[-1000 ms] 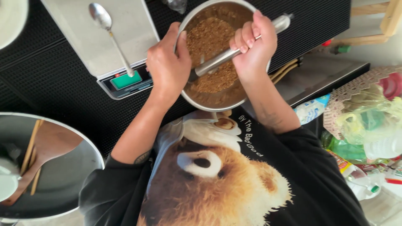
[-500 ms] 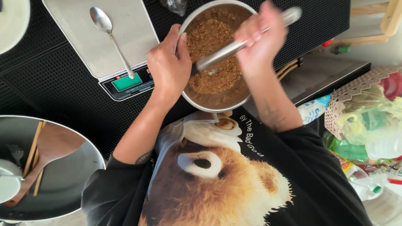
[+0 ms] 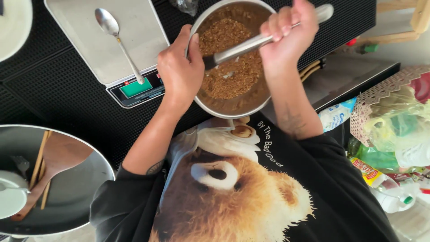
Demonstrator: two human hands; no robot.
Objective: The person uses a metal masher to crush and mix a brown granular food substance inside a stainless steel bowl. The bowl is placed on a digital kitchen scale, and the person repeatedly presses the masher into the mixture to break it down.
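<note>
A spoon [image 3: 117, 39] lies on a scale [image 3: 107, 49] at eleven o'clock. At eight o'clock a big pan [image 3: 67, 197] holds a wooden spatula [image 3: 49, 166] and chopsticks [image 3: 38, 163] — bags [image 3: 394, 125] and bottles [image 3: 389, 197] crowd three o'clock.

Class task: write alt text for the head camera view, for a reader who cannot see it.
Seen from above, a person's right hand holds a metal utensil in a bowl of brown crumbs, while the left hand grips the rim. A spoon lies on a scale beside it.
</note>
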